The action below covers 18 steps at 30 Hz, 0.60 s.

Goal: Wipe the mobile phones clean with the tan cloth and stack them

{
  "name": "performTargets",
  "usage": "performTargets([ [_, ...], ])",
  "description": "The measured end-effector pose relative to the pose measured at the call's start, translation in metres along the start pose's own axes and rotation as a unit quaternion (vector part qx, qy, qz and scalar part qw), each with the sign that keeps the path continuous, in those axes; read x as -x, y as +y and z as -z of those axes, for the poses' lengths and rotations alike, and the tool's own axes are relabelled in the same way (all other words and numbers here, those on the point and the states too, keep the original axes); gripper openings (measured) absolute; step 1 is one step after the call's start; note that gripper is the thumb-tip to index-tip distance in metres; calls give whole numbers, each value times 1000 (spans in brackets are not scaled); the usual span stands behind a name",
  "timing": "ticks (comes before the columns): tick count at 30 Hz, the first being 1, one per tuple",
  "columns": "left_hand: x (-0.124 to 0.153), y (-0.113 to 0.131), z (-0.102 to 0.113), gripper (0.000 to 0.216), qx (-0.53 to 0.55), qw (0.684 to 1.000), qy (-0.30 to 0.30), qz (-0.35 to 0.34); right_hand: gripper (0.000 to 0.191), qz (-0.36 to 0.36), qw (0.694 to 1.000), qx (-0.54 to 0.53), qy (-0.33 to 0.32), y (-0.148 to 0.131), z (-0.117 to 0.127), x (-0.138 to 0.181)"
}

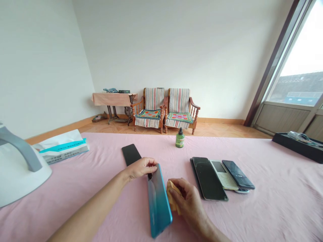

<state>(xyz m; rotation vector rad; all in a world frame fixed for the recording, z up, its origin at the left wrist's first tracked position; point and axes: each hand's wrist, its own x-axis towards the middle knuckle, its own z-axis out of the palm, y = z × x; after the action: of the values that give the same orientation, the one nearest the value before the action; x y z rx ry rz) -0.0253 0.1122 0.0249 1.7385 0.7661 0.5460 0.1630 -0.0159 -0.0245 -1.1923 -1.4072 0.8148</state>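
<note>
A blue smartphone point(158, 205) is tilted up on its edge over the pink cloth, its glossy back towards me. My left hand point(143, 167) grips its far end between thumb and fingers. Close by the phone's right edge, my right hand point(186, 195) is closed around a folded yellow cloth point(172, 198). Whether the yellow cloth touches the phone I cannot tell. Beyond my left hand lies a flat black phone point(131, 154), partly hidden by that hand. On the right rest several old phones, among them a black smartphone point(210, 179) and a dark keypad phone point(238, 174).
A green spray bottle point(180, 139) stands near the far table edge. At left are a white appliance with a grey handle point(27, 154) and a white-and-blue packet point(65, 148). A black box point(297, 148) with cables sits far right. Two chairs point(153, 111) stand beyond the table.
</note>
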Motion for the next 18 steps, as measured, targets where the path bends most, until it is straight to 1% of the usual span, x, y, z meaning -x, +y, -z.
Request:
performTargets([
  [3,12,-3,10,39,31,998,47,-4,28,5,1000,-3,20,-3,9,-1],
  [6,24,-7,12,36,41,991,125,-23,30,10,999,-3,46,-9,17,-3],
  [9,36,-11,1,33,29,979,200,-37,29,14,995,9,100,-12,22,-4],
  [11,44,-14,-12,30,13,969,243,-44,25,33,988,54,144,-14,25,-4],
  [12,48,-15,-18,29,1,963,266,-47,22,55,982,88,160,-15,27,-3],
  [14,55,-16,-29,26,-27,950,307,-53,15,124,964,160,173,-18,31,-1],
  [16,63,-17,-38,21,-60,937,339,-63,11,199,940,222,164,-22,35,1],
  [18,70,-16,-45,16,-87,927,357,-77,13,254,916,275,147,-26,38,5],
])
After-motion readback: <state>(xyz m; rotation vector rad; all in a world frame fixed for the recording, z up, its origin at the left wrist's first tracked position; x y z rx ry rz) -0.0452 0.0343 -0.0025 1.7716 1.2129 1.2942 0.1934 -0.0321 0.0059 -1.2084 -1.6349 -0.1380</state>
